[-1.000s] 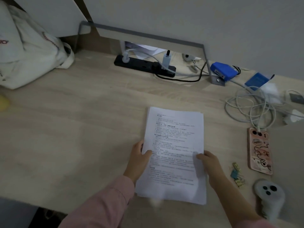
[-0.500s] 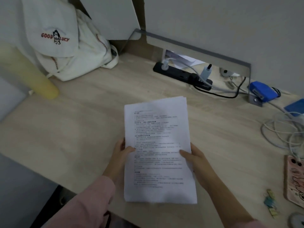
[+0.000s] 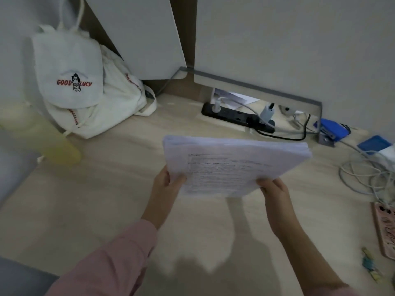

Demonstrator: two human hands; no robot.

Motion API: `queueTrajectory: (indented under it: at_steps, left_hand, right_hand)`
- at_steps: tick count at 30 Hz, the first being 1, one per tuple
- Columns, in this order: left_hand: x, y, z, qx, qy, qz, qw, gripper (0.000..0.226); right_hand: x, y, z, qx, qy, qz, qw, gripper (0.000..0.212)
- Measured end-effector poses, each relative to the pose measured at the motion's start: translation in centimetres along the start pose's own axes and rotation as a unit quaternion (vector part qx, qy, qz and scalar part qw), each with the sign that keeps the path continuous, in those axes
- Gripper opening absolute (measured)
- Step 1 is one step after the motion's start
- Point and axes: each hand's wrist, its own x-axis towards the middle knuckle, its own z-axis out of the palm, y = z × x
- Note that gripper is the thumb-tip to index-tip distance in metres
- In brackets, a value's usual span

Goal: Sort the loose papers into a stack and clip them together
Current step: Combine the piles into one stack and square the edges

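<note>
A person lifts a stack of white printed papers [image 3: 230,161] clear of a pale wooden desk [image 3: 106,189], where half a second ago the sheets lay flat under the same two hands. The left hand [image 3: 165,186] pinches the stack's left edge, thumb on top and fingers beneath; the right hand [image 3: 274,191] pinches the right edge the same way. The stack hangs tilted above its own shadow, sheet edges slightly fanned at the far right corner. The lift suggests gathering is done and squaring the edges against the desk comes next. What look like small yellow and teal clips [image 3: 368,263] lie untouched near the desk's right edge, beside a pink-cased phone [image 3: 384,229].
</note>
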Motion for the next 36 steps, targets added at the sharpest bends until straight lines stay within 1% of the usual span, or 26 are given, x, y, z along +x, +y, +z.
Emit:
queueTrajectory:
  at_steps: [3, 5, 8, 9, 10, 13, 16, 18, 19, 21, 23, 25, 27, 28, 30, 32, 36]
  left_hand:
    - [0.3, -0.1, 0.0, 0.002, -0.009, -0.009, 1.000, 0.028]
    - [0.5, 0.4, -0.1, 0.000, -0.008, 0.008, 1.000, 0.031]
    - [0.8, 0.7, -0.4, 0.030, -0.012, 0.043, 0.999, 0.021]
    - [0.9, 0.6, -0.4, 0.036, -0.016, 0.042, 0.998, 0.017]
    - [1.1, 0.6, -0.5, 0.034, -0.023, 0.035, 0.999, 0.017]
    - [1.1, 1.4, -0.5, -0.023, -0.047, 0.031, 0.998, 0.030]
    - [0.8, 4.2, 0.2, -0.047, -0.041, 0.101, 0.993, 0.030]
    - [0.8, 6.2, 0.7, -0.029, -0.016, 0.159, 0.987, 0.030]
    - [0.9, 7.0, 0.9, -0.018, 0.003, 0.174, 0.985, 0.027]
    - [1.2, 7.7, 1.3, -0.029, 0.033, 0.167, 0.985, 0.019]
    - [1.5, 7.9, 1.4, -0.038, 0.042, 0.159, 0.986, 0.016]
    - [1.6, 7.9, 1.2, -0.024, 0.027, 0.181, 0.983, 0.016]
    - [1.7, 7.3, 0.7, -0.006, -0.010, 0.194, 0.981, 0.016]
    - [1.8, 6.6, 0.4, -0.006, -0.033, 0.183, 0.983, 0.020]
    - [1.8, 5.0, 0.0, -0.026, -0.064, 0.136, 0.988, 0.030]
    - [1.6, 4.0, 0.0, -0.033, -0.059, 0.120, 0.991, 0.031]
    - [1.0, 4.3, 0.6, -0.049, -0.043, 0.153, 0.986, 0.024]
  right_hand:
    - [-0.4, 0.4, 1.5, 0.019, 0.037, -0.003, 0.999, 0.028]
    - [-0.8, 0.0, 1.8, 0.030, 0.050, -0.024, 0.998, 0.026]
    - [-1.2, -0.4, 1.4, 0.031, 0.061, -0.041, 0.997, 0.025]
    - [-1.2, -0.3, 1.3, 0.028, 0.067, -0.033, 0.997, 0.024]
    - [-1.2, -0.1, 1.4, 0.021, 0.072, -0.019, 0.997, 0.024]
    - [-1.0, 0.4, 1.5, 0.003, 0.081, 0.013, 0.997, 0.022]
    - [-0.7, 0.2, 1.5, -0.004, 0.082, 0.017, 0.997, 0.020]
    - [-0.6, 0.0, 1.4, -0.008, 0.081, 0.010, 0.997, 0.021]
    - [-0.5, -0.1, 1.4, -0.011, 0.079, 0.006, 0.997, 0.022]
    - [-0.4, -0.4, 1.4, -0.017, 0.074, -0.005, 0.997, 0.023]
    - [-0.3, -0.6, 1.3, -0.024, 0.064, -0.012, 0.998, 0.024]
    - [-0.3, -0.7, 1.1, -0.026, 0.056, -0.013, 0.998, 0.025]
    - [-0.2, -0.8, 1.0, -0.026, 0.040, -0.013, 0.999, 0.026]
    - [-0.2, -0.8, 0.9, -0.024, 0.032, -0.013, 0.999, 0.027]
    - [-0.2, -0.9, 1.0, -0.014, 0.022, -0.014, 1.000, 0.029]
    - [-0.3, -1.3, 1.2, 0.001, 0.017, -0.023, 1.000, 0.033]
    - [-0.6, -2.3, 0.6, 0.051, 0.023, -0.054, 0.997, 0.038]
